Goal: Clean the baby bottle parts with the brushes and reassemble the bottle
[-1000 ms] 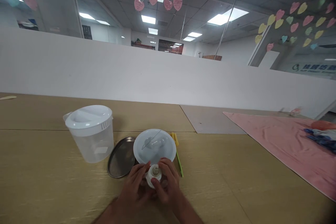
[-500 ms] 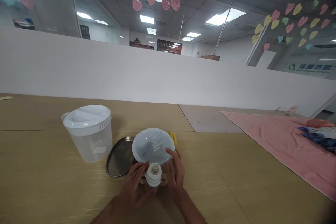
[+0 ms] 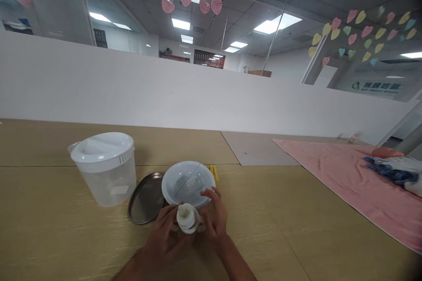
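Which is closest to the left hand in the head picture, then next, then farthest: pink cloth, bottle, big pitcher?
From the left hand, nearest first:
1. Bottle: just to its right.
2. Big pitcher: ahead, to the left.
3. Pink cloth: far over right.

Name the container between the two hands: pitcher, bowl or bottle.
The white-topped bottle, between left hand and right hand; the white bowl stands beyond it, the lidded pitcher off to the left.
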A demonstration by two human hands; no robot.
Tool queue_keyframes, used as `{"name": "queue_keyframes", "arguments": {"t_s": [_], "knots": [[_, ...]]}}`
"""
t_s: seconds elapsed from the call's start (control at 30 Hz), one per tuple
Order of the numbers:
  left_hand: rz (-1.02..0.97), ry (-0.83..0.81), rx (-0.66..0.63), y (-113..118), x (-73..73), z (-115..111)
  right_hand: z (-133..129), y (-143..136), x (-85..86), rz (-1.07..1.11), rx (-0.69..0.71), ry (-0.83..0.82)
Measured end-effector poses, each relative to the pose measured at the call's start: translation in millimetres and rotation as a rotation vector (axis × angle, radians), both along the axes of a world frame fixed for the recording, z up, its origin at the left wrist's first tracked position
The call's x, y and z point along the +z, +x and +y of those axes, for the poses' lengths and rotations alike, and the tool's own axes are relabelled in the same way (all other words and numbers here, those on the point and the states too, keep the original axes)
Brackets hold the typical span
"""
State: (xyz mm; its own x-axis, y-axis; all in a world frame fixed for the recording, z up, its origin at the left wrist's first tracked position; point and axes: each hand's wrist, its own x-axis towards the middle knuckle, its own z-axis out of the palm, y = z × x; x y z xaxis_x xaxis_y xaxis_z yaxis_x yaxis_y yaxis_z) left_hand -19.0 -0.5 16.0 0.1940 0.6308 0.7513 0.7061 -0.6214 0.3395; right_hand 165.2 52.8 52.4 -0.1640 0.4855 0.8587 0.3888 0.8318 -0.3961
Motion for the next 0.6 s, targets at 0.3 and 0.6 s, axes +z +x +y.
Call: {"name": "queue_keyframes", "arguments": {"t_s": [0.3,0.6], "knots": [[-0.03,-0.034,-0.035,0,-2.5,1,-17,-16,12.9,-0.216,0.152,0.15],[0.006,-0.071,-0.001,1,2.2,-2,-13,-6,-4.3,-0.052,-0.007,0.159]]}}
